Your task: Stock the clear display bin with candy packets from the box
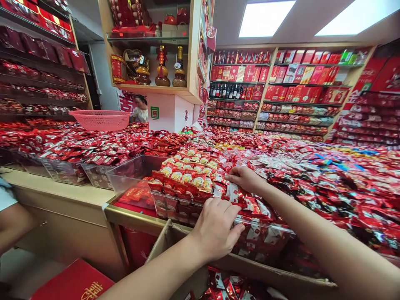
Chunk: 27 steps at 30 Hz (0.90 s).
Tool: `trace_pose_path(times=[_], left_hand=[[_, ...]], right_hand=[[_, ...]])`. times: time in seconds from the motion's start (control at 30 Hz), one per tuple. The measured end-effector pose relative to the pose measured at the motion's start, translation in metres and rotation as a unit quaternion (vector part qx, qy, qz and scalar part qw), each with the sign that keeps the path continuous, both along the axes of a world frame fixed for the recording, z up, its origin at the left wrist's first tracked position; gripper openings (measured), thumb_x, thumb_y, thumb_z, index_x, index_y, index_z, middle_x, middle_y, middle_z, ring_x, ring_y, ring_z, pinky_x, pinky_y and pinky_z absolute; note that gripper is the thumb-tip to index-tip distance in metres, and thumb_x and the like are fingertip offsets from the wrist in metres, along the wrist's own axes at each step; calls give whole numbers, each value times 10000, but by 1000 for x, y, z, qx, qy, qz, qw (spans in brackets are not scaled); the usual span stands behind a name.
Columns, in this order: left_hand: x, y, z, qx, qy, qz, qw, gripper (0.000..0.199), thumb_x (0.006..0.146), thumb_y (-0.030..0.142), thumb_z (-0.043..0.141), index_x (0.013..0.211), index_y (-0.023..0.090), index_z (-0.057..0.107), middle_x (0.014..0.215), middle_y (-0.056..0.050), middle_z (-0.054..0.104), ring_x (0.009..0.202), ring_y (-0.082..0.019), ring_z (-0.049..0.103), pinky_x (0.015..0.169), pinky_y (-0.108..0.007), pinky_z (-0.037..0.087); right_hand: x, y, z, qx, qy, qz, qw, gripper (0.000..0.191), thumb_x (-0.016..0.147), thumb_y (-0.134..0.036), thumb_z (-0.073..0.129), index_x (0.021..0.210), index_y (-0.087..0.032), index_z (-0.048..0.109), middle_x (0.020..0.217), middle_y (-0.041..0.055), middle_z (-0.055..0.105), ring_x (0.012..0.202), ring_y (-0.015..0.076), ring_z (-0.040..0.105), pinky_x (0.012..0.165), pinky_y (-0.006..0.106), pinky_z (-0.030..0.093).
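Note:
My left hand (pixel 215 227) lies over the front rim of a clear plastic bin (pixel 275 228), its fingers bent inward at the packets and the thumb outside the rim; the fingertips are partly hidden. Deeper in the same area, my right hand (pixel 245 180) reaches in from the right with its fingers together and bent down on red and white snack packets (pixel 233 193). Left of both hands stand neat rows of red and yellow snack packets (pixel 187 177). Below my left hand is an open cardboard box (pixel 250 264) with more red and white packets (pixel 231 287) inside.
Loose red packets (pixel 328 179) spread across the counter to the right. A pink basket (pixel 100 121) rests on packets at the left. A low bin with red envelopes (pixel 137 196) adjoins the rows. A red box (pixel 73 281) is at lower left. Another person (pixel 140 109) is behind the counter.

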<state>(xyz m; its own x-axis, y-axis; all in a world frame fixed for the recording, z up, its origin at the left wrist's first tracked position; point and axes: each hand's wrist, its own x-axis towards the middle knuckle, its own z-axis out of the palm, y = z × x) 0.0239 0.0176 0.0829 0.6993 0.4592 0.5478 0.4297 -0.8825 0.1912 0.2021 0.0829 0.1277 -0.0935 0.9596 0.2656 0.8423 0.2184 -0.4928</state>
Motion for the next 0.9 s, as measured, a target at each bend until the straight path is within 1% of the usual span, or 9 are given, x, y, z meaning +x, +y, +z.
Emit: trace_pose_path(times=[0.13,0.23,0.37,0.47,0.53,0.63,0.73,0.83,0.9], left_hand=[[0,1,-1,4,-3,0,1000,315,793,305,478,1078,172,496,948,-64,563,906,-213,474,835,-383,349],[1,1,-1,1,-13,2,1000,307,795,300,476,1073,174,505,942,-74,557,912,-217,478,835,-387,360],[0,1,1,-31,-47,-5,998,276,788,281,488,1044,184,521,984,-76,535,953,-217,464,853,-384,374],[-3,5,4,-79,-116,-23,990,253,805,170,426,1047,187,499,980,-61,534,943,-180,478,853,-344,397],[-6,10,6,-104,-178,-26,978,284,811,91,357,1049,185,482,957,-51,537,917,-149,494,842,-309,411],[-10,19,7,-98,-235,-8,967,325,796,36,321,1038,179,486,966,-56,532,935,-143,492,845,-304,412],[-13,25,8,-74,-223,-10,972,350,783,19,327,1035,181,509,1015,-59,541,981,-149,480,876,-320,394],[-14,25,9,-53,-178,-22,982,335,785,39,356,1038,172,530,1040,-62,552,993,-157,471,888,-329,383],[-14,23,8,-40,-147,-19,988,294,798,78,378,1021,164,549,991,-60,579,954,-171,479,858,-340,394]], right_hand=[[-8,-1,-6,18,40,16,999,355,711,-509,489,615,-167,501,489,-59,362,473,90,303,427,215,247],[-19,-3,-11,31,65,20,997,306,719,-458,499,623,-167,493,501,-57,369,487,92,302,433,218,245],[-34,-10,-13,4,90,68,994,283,718,-428,518,614,-167,484,515,-56,390,500,87,327,441,208,263],[-36,-18,-8,-33,103,101,989,318,746,-444,474,595,-165,471,500,-60,371,487,82,323,434,204,262],[-33,-24,-3,-57,110,112,986,344,776,-450,420,588,-164,459,504,-58,368,479,79,316,431,206,261],[-26,-33,3,-89,115,119,982,311,762,-422,454,596,-161,474,504,-62,368,467,74,301,428,209,249],[-22,-38,3,-112,122,128,978,219,726,-362,524,650,-157,521,508,-64,397,470,75,323,438,208,264],[-20,-41,0,-128,137,141,972,191,741,-342,505,748,-157,552,577,-36,499,519,91,419,486,213,339],[-19,-44,-2,-138,156,145,967,195,745,-335,498,799,-157,555,658,-6,568,588,111,494,548,227,394]])
